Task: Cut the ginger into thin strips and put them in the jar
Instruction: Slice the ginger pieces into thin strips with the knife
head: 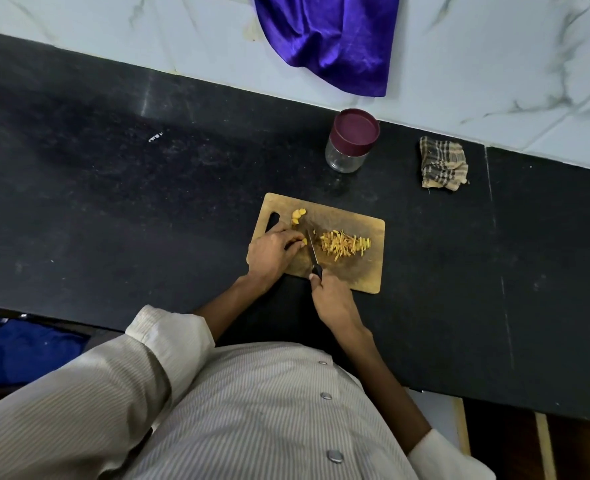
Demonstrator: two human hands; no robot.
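Our left hand (pixel 273 250) pins a small ginger piece (pixel 304 241) on the cutting board (pixel 366 275); our right hand (pixel 331 299) grips the knife (pixel 312 252). Cut strips (pixel 345 244) lie beside the blade, the jar (pixel 351 142) stands lidded behind. We should keep fingertips tucked and slice thin.

Person in a pale striped button-up shirt (pixel 252 410).
The fabric is off-white with fine grey vertical stripes; round silvery buttons (pixel 335 455) run down the front, and both long sleeves (pixel 169 334) are rolled back, leaving the forearms bare.
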